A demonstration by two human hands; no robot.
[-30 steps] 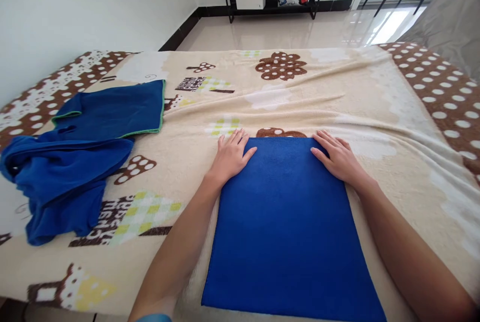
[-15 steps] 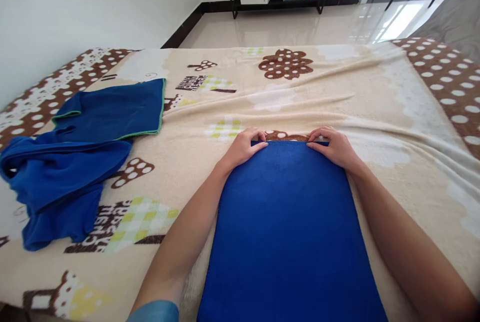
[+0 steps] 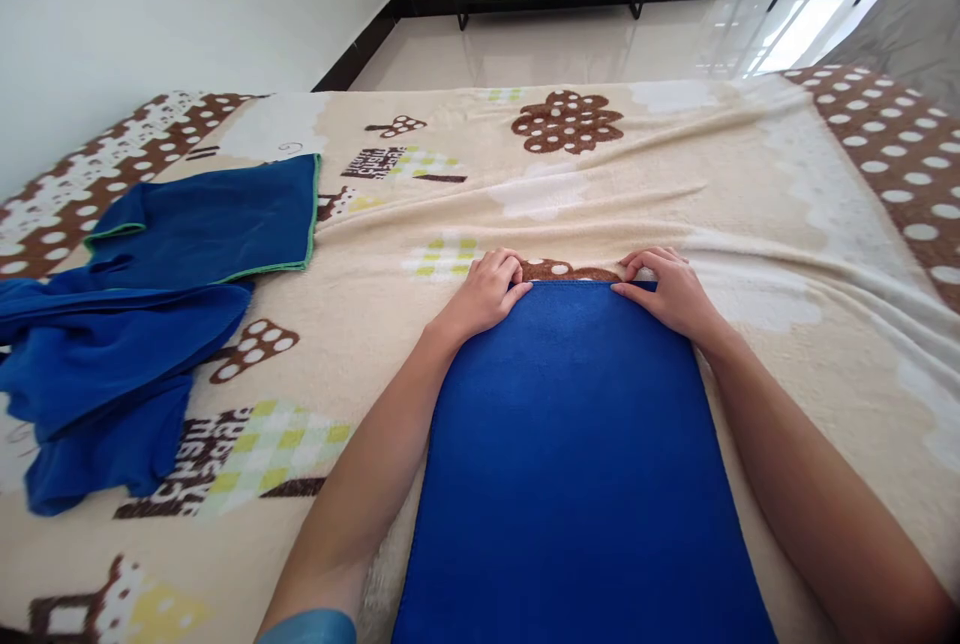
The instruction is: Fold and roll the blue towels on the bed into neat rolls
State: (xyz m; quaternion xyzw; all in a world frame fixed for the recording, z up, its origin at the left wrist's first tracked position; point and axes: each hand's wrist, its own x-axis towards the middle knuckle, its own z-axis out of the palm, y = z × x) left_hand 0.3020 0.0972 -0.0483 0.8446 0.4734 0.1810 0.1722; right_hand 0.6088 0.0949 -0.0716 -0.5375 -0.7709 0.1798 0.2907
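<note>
Head view: the left hand (image 3: 484, 292) and the right hand (image 3: 671, 292) sit on the far edge of the blue cloth (image 3: 577, 444), 1 near each far corner. The fingers (image 3: 504, 269) of both hands are curled and closed on that edge, pinching it. From the fingers the cloth runs flat back toward the person, on the patterned blanket (image 3: 750, 224) of the bed. Well off to the left of the left fingers lies a heap of blue cloths (image 3: 120, 354), 1 with a green hem. As I judge it, the step in hand is gripping the far edge. A move from this hold calls for both hands travelling evenly, so the edge stays straight.
</note>
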